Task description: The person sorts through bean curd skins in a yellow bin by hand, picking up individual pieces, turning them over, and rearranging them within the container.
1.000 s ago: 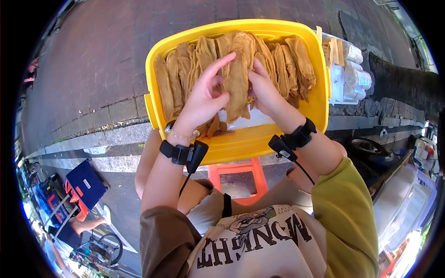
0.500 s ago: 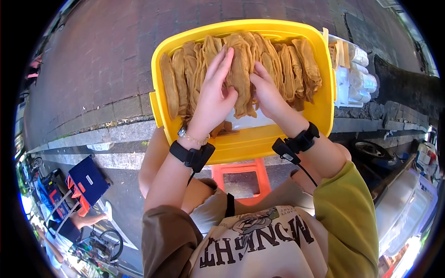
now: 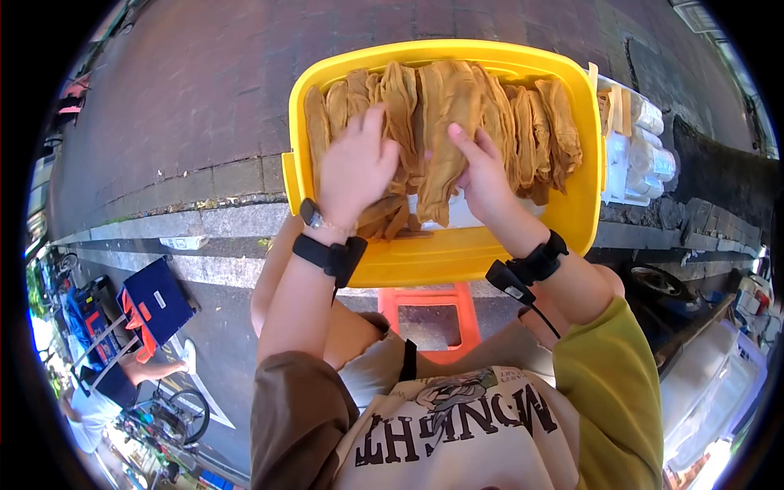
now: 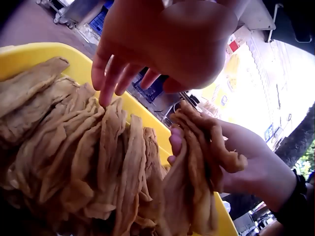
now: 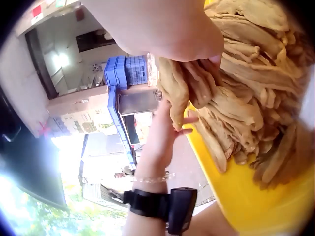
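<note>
Long, brown, wrinkled strips [image 3: 400,106] stand packed side by side in a yellow tub [image 3: 441,273]. With its thumb in front and fingers behind, my right hand [image 3: 490,184] pinches a small bunch of strips [image 3: 449,163] near the middle of the row. In the left wrist view that bunch [image 4: 197,167] shows folded ends against the right palm. My left hand [image 3: 353,171] hovers over the left part of the row, its fingers [image 4: 115,73] loosely extended and holding nothing. Smaller brown pieces [image 3: 392,222] lie at the tub's near side, below the left hand.
Right of the tub stands a white crate [image 3: 625,163] with clear plastic-wrapped rolls. An orange stool [image 3: 429,298] is below the tub's near edge, between the person's knees. A dark trunk-like shape [image 3: 719,167] lies further right. A bicycle [image 3: 184,416] is at the lower left.
My left hand has left the middle bunch and moved left over the other strips. The right hand still holds the bunch, now tilted. The whole tub has shifted rightward in the head view.
</note>
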A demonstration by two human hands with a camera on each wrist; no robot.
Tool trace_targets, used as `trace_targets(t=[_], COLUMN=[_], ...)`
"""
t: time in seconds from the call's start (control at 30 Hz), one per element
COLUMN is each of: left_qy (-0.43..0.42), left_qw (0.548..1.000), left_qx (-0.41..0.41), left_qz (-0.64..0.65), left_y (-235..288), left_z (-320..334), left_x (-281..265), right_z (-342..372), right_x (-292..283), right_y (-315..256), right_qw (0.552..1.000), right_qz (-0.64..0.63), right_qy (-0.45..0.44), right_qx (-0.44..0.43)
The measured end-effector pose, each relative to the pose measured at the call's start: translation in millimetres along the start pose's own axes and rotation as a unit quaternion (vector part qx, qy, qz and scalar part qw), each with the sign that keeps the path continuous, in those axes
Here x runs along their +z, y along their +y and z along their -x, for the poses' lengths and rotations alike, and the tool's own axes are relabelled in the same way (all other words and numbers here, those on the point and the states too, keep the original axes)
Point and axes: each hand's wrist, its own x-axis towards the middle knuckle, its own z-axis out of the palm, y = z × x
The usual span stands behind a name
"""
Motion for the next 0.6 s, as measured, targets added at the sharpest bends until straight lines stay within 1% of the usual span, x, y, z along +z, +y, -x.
trace_targets(t=[0.03,0.07,0.1,0.13,0.17,0.2,0.27,0.3,0.37,0.4,0.47,0.5,0.57,0.6], left_qy=[-0.036,-0.072,-0.069,-0.032,0.005,0.007,0.056,0.058,0.04,0.04,0.01,0.01,0.035,0.035], left_qw=[0.99,0.962,0.961,0.948,0.929,0.928,0.936,0.936,0.937,0.937,0.928,0.928,0.927,0.927], left_qx=[-0.025,-0.051,-0.053,-0.023,0.008,0.005,0.045,0.044,0.019,0.02,-0.041,-0.039,-0.034,-0.034], left_qz=[-0.131,-0.259,-0.261,-0.317,-0.37,-0.372,-0.344,-0.344,-0.347,-0.347,-0.371,-0.371,-0.372,-0.371], left_y=[-17,-37,-60,-84,-96,-97,-96,-95,-92,-87,-79,-79,-85,-83], left_z=[-1,1,6,12,15,16,15,14,12,9,3,2,-1,0], left_x=[0,4,12,22,24,18,10,8,6,5,3,4,5,6], right_z=[-1,-2,-2,-3,-4,-3,-1,1,3,4,6,8,13,15], right_x=[-1,-2,-4,-8,-12,-15,-19,-21,-23,-24,-24,-24,-25,-27], right_y=[0,0,0,1,2,1,-2,-2,-4,-4,-7,-9,-12,-14], right_qw=[0.999,0.999,0.996,0.989,0.986,0.987,0.984,0.985,0.986,0.986,0.99,0.99,0.996,0.996], right_qz=[-0.002,-0.002,-0.042,-0.081,-0.094,-0.093,-0.086,-0.085,-0.099,-0.099,-0.067,-0.068,-0.027,-0.034], right_qy=[0.035,0.031,0.071,0.113,0.121,0.117,0.122,0.12,0.098,0.098,0.092,0.092,0.05,0.021], right_qx=[0.017,0.017,0.033,0.05,0.064,0.066,0.092,0.092,0.092,0.091,0.079,0.078,0.072,0.08])
